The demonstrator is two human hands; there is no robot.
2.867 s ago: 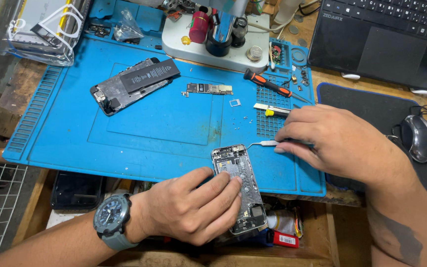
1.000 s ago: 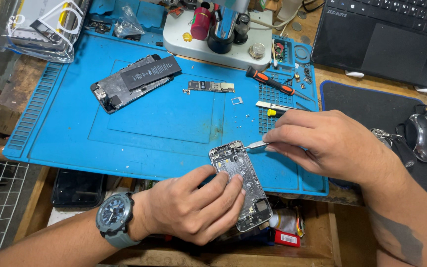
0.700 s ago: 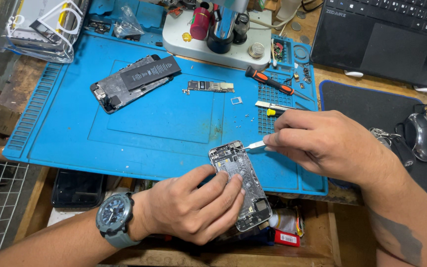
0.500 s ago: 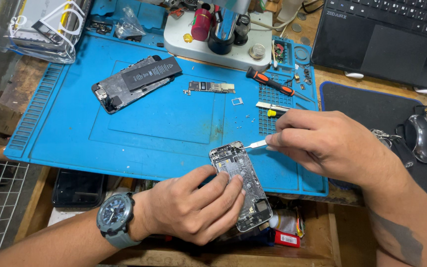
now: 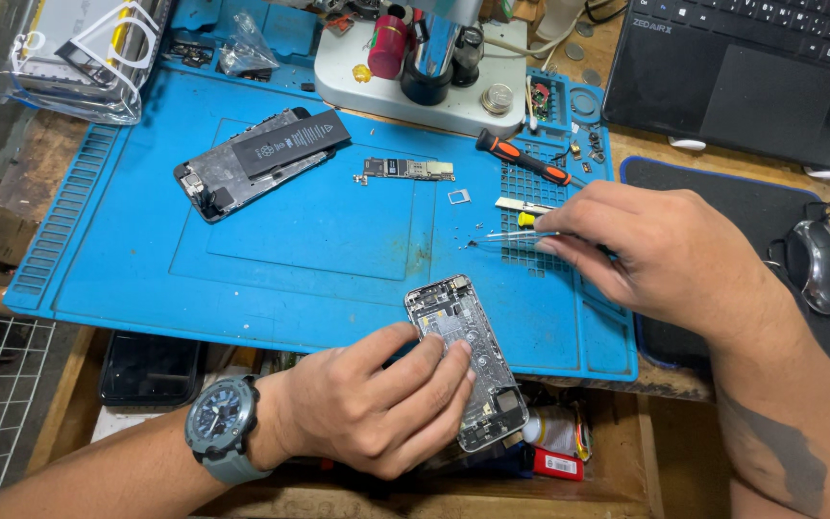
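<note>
Head view, inventory, places rel. to the blue mat point(image 5: 127, 279):

1. Opened phone chassis point(image 5: 468, 360): lies at mat's near edge, lower end hanging past it. My left hand point(image 5: 377, 404) rests over its left side, fingers pressed flat on the frame, pinning it.
2. Tweezers point(image 5: 516, 235): right of mat centre, over the ribbed patch, tips pointing left. My right hand point(image 5: 665, 255) has fingers pinched together on them; can't tell if the tips carry a screw.
3. Logic board point(image 5: 405, 170): above mat centre.
4. Second phone w/ battery point(image 5: 261, 159): upper left of mat.
5. Orange-handled screwdriver point(image 5: 523, 159): upper right of mat.
6. Mouse point(image 5: 823, 264): off mat, right.

Handling note, my judgement: keep the chassis pinned, tweezer tips low, wrist braced on the mat.
</note>
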